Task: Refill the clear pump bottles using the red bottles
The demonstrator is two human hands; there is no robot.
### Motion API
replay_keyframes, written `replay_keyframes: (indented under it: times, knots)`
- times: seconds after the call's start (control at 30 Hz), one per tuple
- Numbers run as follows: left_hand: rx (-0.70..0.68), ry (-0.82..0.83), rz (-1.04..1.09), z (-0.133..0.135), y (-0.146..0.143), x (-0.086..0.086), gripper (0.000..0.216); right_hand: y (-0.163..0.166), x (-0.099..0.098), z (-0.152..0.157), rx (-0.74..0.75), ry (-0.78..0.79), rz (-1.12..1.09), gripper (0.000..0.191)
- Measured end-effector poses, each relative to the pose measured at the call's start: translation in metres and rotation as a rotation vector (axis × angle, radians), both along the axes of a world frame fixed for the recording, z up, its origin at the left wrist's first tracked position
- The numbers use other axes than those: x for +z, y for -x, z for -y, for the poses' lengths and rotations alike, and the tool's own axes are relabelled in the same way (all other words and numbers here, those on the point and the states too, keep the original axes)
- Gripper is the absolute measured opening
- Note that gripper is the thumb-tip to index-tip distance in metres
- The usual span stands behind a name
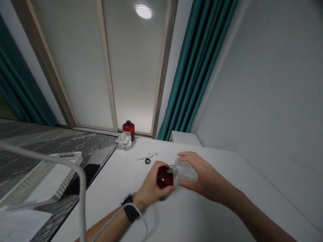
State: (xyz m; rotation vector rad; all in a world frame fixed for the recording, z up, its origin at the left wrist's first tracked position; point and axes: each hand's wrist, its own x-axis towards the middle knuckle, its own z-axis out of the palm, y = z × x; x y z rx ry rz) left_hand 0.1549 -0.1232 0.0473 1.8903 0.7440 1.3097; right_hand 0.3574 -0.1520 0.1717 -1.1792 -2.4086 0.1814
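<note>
My left hand (151, 186) is wrapped round a small dark red bottle (164, 177) just above the white table (202, 215). My right hand (202, 176) grips a clear bottle (185, 172) tilted on its side, its neck against the mouth of the red bottle. Both hands are closed on what they hold. A dark watch sits on my left wrist (130, 210).
A taller red bottle with a black cap (128, 130) and a clear square container (123, 141) stand at the table's far edge. A white pump tube (147, 156) and a small black ring (147, 161) lie near. A white perforated basket (50, 174) sits left. Teal curtains (199, 67) hang behind.
</note>
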Motion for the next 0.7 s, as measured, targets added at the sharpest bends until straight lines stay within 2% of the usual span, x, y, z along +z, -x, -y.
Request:
replay_keyframes:
  times: [0.7]
  knots:
    - [0.014,-0.004,-0.033,-0.0012,0.0017,0.0025,0.054,0.001,0.0036,-0.0004,0.007,0.024,0.007,0.055]
